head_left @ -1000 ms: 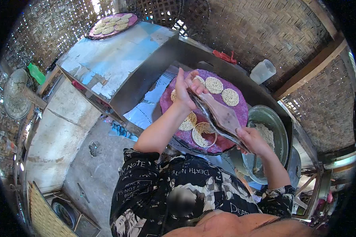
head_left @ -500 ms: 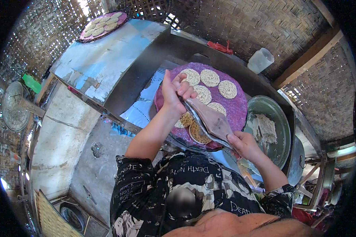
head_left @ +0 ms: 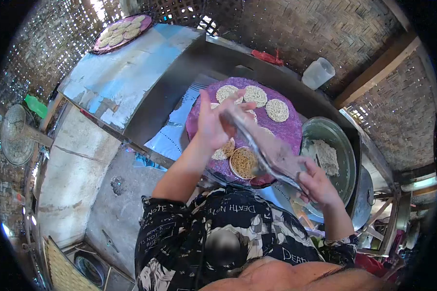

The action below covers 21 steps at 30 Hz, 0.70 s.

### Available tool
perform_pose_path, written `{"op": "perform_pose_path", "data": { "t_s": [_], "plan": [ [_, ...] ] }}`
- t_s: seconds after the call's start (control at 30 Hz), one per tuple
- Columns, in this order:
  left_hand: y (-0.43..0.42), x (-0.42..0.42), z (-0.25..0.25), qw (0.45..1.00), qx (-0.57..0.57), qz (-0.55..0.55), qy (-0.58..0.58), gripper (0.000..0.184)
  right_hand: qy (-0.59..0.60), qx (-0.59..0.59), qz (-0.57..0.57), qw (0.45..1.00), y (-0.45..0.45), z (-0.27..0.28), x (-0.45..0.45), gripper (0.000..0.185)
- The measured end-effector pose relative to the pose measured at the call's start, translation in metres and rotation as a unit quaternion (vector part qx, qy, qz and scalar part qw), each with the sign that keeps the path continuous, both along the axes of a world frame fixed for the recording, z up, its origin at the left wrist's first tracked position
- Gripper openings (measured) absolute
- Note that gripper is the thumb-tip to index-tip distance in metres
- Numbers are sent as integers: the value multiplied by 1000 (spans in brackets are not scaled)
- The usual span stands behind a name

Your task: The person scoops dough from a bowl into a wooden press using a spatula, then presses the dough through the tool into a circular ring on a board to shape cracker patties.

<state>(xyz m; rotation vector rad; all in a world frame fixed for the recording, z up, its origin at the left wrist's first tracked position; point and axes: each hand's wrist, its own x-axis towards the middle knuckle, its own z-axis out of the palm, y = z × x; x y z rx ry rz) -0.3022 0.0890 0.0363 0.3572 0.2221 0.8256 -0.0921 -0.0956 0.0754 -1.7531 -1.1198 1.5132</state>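
A long, flat grey-brown tool [head_left: 267, 140] with a pale edge slants across my front, blurred by motion; I cannot make out its exact kind. My right hand [head_left: 318, 183] is closed on its lower end. At its upper end my left hand [head_left: 216, 121] has the thumb raised and fingers stretched out, close against the tool. Below lies a round purple mat [head_left: 291, 128] bearing several pale discs of noodle-like strands, such as this disc [head_left: 277, 110]. A round ring [head_left: 243, 163] filled with browner strands sits at the mat's near edge, partly under the tool.
To the right stands a large basin [head_left: 344, 169] with a lump of pale dough [head_left: 327, 156]. A plastic jug [head_left: 319, 72] and a red bag [head_left: 267, 57] rest on the back ledge. Another tray of discs [head_left: 124, 33] lies on the blue-white board [head_left: 131, 72] at the left.
My left hand's fingers have opened from their curl over the tool's upper end. My right hand has moved slightly right and down with the tool, uncovering more of the ring.
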Motion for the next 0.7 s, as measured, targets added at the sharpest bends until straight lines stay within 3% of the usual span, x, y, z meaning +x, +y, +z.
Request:
{"op": "perform_pose_path", "data": {
  "t_s": [0.03,0.07,0.1,0.13,0.17,0.2,0.27,0.3,0.33,0.4,0.47,0.6,0.7],
  "plan": [
    [7,-6,-14,991,87,-78,-59,67,41,50,-28,998,1,7,-6,41],
    [2,-6,-16,964,251,-62,63,64,83,100,-56,990,3,9,-11,43],
    [-7,-6,-19,895,406,-46,181,62,105,141,-24,984,10,4,-12,51],
    [-18,-7,-22,787,545,-29,289,60,113,178,-12,978,16,-3,-20,48],
    [-28,0,-24,718,583,31,380,57,120,214,-1,970,21,-11,-29,46],
    [-31,0,-24,742,528,67,407,51,125,250,10,960,27,-19,-34,44],
    [-30,-4,-25,778,412,141,454,37,3,311,30,950,44,-35,-29,35],
    [-20,-11,-53,811,387,201,391,40,-59,341,39,937,53,-42,-26,32],
    [0,-23,-93,723,444,250,467,40,-164,339,49,925,58,-46,-24,28],
    [21,-42,-119,704,411,319,484,32,-366,312,65,874,61,-57,-21,24],
    [29,-57,-117,780,353,334,395,23,-396,273,59,875,64,-75,-20,23],
    [17,-119,-88,790,462,307,262,19,-402,225,67,885,71,-84,-19,25],
    [3,-121,-64,809,433,338,208,18,-399,232,82,883,74,-86,-19,23]
  ]
}}
